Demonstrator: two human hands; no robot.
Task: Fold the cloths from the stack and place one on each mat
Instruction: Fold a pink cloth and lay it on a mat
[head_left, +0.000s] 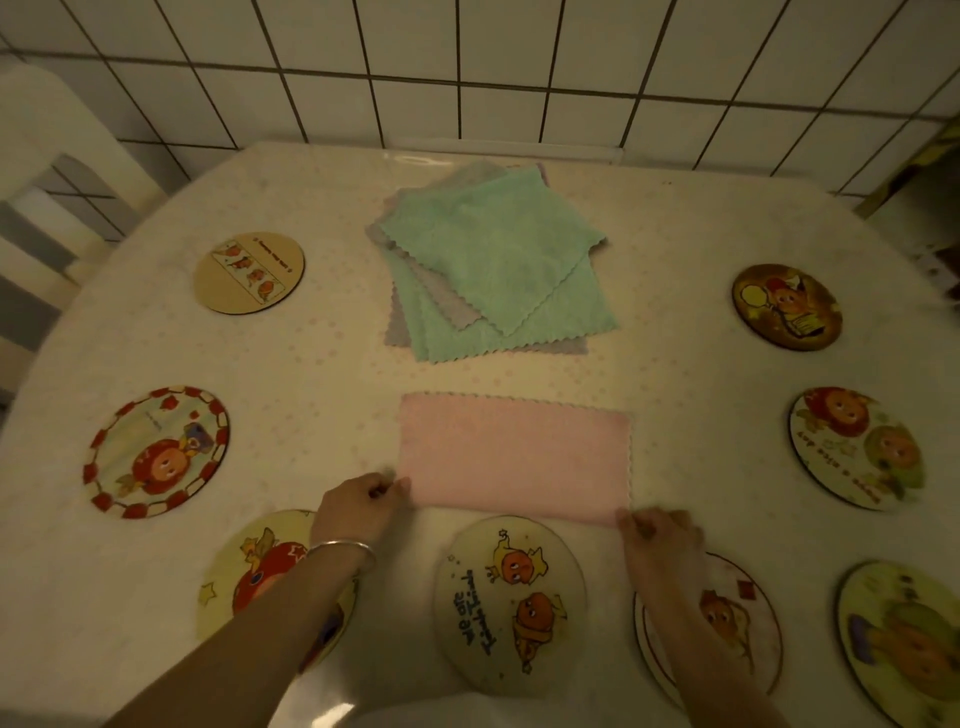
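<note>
A pink cloth (514, 457) lies folded in half as a flat rectangle on the table, in front of me. My left hand (358, 506) pinches its near left corner. My right hand (657, 535) pinches its near right corner. Behind it sits the stack of cloths (493, 260), green ones on top with grey ones between, fanned out unevenly. Round picture mats ring the table: one right below the pink cloth (511, 605), two under my forearms (260, 571) (737, 618), others at the left (156, 452) (249, 273) and right (787, 306) (857, 447) (904, 644).
The table (322, 374) has a pale dotted cover and stands against a white tiled wall (467, 67). A white chair (57, 171) stands at the far left corner. Something dark and blurred sits at the right edge (930, 228).
</note>
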